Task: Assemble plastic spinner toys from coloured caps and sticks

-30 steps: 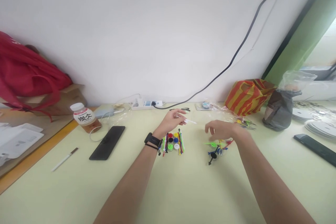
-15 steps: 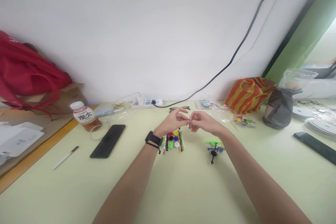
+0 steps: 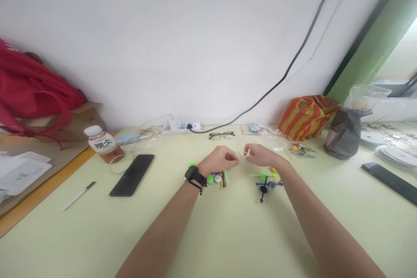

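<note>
1 small white piece (image 3: 247, 153) in the curled right hand (image 3: 258, 154)

A red bag (image 3: 39, 84) rested on a cardboard box (image 3: 85, 120) at far left. A capped bottle (image 3: 102, 144) stood near a black phone (image 3: 132, 175); a white pen (image 3: 78, 196) lay to its left. Eyeglasses (image 3: 222, 134) lay near a power strip (image 3: 179, 128). At right, a striped bag (image 3: 306, 118) stood just beside a grey bag (image 3: 343, 134).
</note>
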